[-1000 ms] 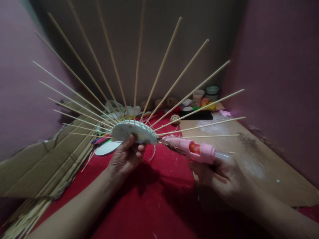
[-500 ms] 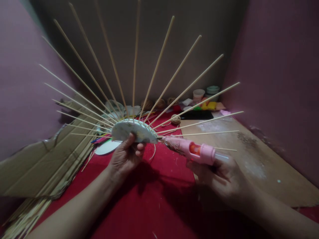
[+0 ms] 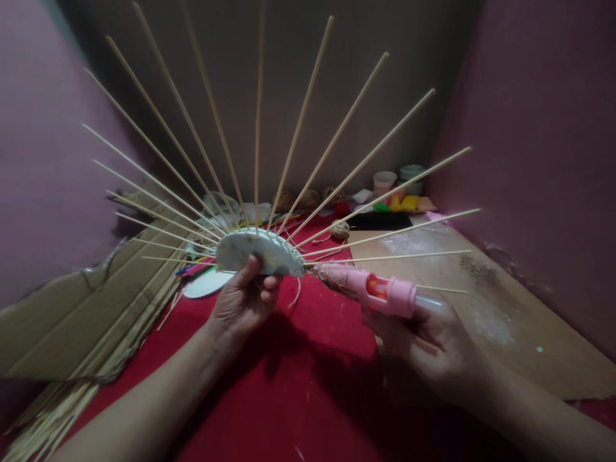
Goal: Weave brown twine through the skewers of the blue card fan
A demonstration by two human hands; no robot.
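A pale round disc (image 3: 240, 253), tilted so its underside partly shows, is held between the thumb and fingers of my left hand (image 3: 248, 295). Several thin wooden sticks (image 3: 308, 115) fan out from its edge. My right hand (image 3: 428, 346) is wrapped round a pink hot glue gun (image 3: 389, 295) with a clear glue stick in its back end. The gun's nozzle points left, at the right edge of the disc; whether it touches cannot be told. A short piece of twine (image 3: 296, 295) hangs under the disc.
Cardboard sheets (image 3: 72, 321) and loose sticks (image 3: 52, 417) lie at left on the red cloth (image 3: 308, 398). A white disc (image 3: 206, 285) lies behind my left hand. Twine balls (image 3: 339, 230), a black phone-like slab (image 3: 380, 222) and tubs (image 3: 411, 176) stand further back. A brown board (image 3: 505, 321) lies at right.
The disc has turned slightly, so the right-hand stick tips sit a little higher and further right. Both hands keep their grip, and the glue gun stays at the disc's right edge.
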